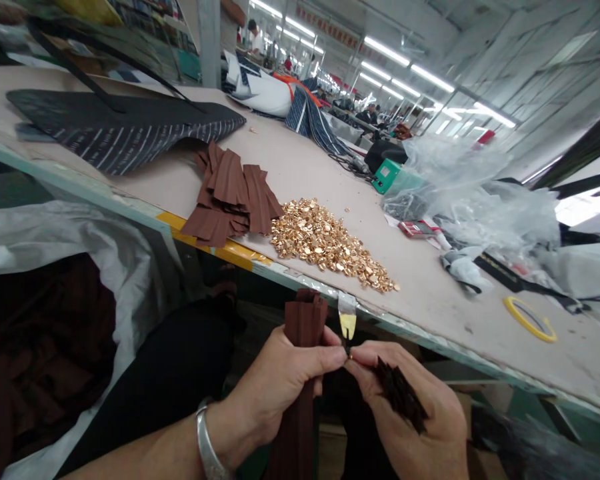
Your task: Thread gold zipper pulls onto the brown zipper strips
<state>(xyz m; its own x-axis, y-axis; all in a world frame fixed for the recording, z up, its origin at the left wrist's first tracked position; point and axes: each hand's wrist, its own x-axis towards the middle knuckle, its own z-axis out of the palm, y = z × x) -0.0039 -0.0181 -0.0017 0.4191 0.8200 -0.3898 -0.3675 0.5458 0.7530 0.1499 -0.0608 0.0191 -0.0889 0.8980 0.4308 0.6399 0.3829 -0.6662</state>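
Observation:
My left hand [300,367] is closed around a bundle of brown zipper tapes [305,323] that hangs down below it. Its thumb tip meets the fingertips of my right hand [410,407] just under a small yellow forked holder [347,323] fixed at the table edge. Dark brown zipper tape ends [401,397] stick out of my closed right hand. A small piece pinched at the fingertips is too tiny to make out. On the table just beyond lies a heap of gold zipper sliders [325,240], with a pile of brown zipper tapes [233,193] at its left.
A white sack [125,247] with brown pieces inside stands at the left, below the table edge. A black striped bag panel [130,127] lies at the back left. Clear plastic bags [465,180], a green box [387,175] and a yellow tape roll [530,320] are on the right.

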